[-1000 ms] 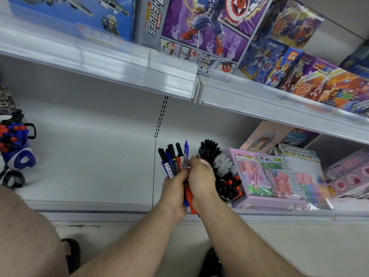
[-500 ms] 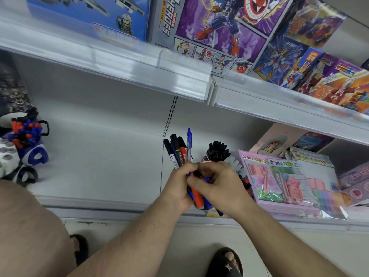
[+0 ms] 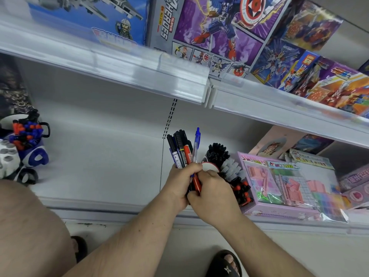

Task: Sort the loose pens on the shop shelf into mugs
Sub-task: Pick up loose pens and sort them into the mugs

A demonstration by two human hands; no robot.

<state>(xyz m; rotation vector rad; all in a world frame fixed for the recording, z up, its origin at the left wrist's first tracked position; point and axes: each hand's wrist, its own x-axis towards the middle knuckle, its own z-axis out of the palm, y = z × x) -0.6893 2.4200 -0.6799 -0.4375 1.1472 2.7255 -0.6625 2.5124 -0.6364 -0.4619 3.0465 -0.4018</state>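
At the front lip of the shelf, both hands meet over a bundle of pens. Left hand has its fingers curled tight round the bundle of pens, keeping them upright and fanned, presumably so colours can be read and picked out. Right hand, touching the left, pinches the lower end of a red pen between curled fingers and thumb; this looks like one pen being drawn from the bundle for sorting. Count in the bundle: roughly six tips visible, including one blue pen standing tallest; the exact number cannot be told where the barrels overlap.

Just beyond the right hand stands a mug with a round white and red rim, with black-capped pens behind it; grey caps and red-and-black caps lie packed beside it, too many to count. A pink boxed set sits just right of these.

Well left of the hands, two mugs are seen: a blue mug crammed with red, blue and black pens, and a white mug behind it.
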